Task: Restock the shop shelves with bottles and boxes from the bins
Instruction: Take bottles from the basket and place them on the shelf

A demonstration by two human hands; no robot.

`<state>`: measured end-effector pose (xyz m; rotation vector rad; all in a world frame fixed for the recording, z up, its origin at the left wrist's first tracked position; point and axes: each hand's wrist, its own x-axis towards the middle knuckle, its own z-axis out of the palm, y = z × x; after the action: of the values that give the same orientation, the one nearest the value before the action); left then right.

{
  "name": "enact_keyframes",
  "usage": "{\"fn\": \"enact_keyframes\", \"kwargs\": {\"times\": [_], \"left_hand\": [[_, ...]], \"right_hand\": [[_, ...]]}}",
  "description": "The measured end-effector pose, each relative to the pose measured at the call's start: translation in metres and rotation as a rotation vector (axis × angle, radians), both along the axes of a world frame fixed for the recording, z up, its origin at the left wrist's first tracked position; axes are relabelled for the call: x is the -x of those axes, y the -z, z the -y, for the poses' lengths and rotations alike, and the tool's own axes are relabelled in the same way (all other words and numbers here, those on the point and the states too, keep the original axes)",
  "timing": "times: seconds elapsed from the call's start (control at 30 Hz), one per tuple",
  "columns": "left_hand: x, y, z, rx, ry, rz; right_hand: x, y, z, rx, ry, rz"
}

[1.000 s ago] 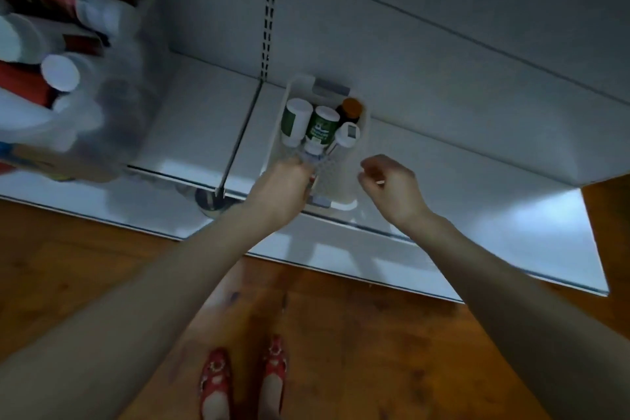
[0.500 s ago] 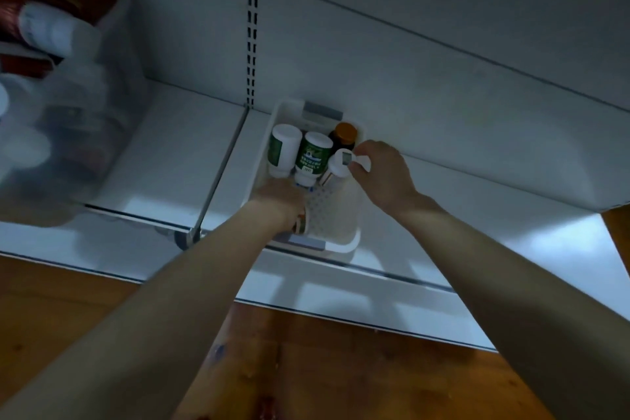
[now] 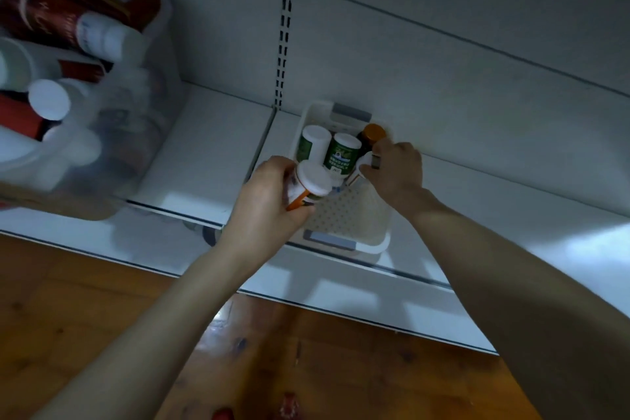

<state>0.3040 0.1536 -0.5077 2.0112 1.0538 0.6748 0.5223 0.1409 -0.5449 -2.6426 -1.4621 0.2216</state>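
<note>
A small white basket (image 3: 346, 225) with grey handles sits on the low white shelf (image 3: 211, 147). Two green-labelled bottles with white caps (image 3: 342, 155) stand at its back beside a dark bottle with an orange cap (image 3: 373, 134). My left hand (image 3: 262, 211) grips a white-capped bottle with an orange label (image 3: 308, 186), lifted over the basket's left side. At the basket's right, my right hand (image 3: 397, 174) holds a small white bottle (image 3: 361, 169) by its top.
A clear plastic bin (image 3: 112, 133) full of red and white bottles and boxes stands on the shelf at the left. A slotted upright (image 3: 284, 27) runs up the white back panel. Wooden floor (image 3: 102, 310) lies below the shelf edge.
My left hand has lifted the orange-labelled bottle up out of the basket. My right hand went from the basket's front to the small white bottle and closed on it.
</note>
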Motion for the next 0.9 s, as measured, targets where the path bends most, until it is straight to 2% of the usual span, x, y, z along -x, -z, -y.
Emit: {"fn": "enact_keyframes", "kwargs": {"times": [0.07, 0.13, 0.2, 0.27, 0.43, 0.63, 0.9], "left_hand": [[0.012, -0.005, 0.009, 0.099, -0.087, 0.025], [0.026, -0.011, 0.021, 0.300, -0.181, 0.085], [0.040, -0.021, 0.039, 0.521, -0.253, 0.136], [0.054, -0.034, 0.059, 0.623, -0.247, 0.145], [0.081, -0.091, 0.083, 0.692, -0.276, 0.158], [0.113, -0.173, 0.090, 0.735, -0.325, 0.162], [0.143, -0.261, 0.103, 0.826, -0.242, 0.418]], "right_hand": [[0.003, -0.009, 0.009, -0.070, 0.012, -0.104], [0.008, -0.023, 0.020, -0.167, 0.037, -0.202], [0.016, -0.040, 0.034, -0.249, 0.078, -0.245], [0.025, -0.059, 0.050, -0.277, 0.111, -0.255], [0.060, -0.114, 0.091, -0.267, 0.043, -0.231], [0.107, -0.201, 0.129, -0.227, -0.038, -0.335], [0.135, -0.313, 0.164, -0.368, -0.003, -0.455]]}}
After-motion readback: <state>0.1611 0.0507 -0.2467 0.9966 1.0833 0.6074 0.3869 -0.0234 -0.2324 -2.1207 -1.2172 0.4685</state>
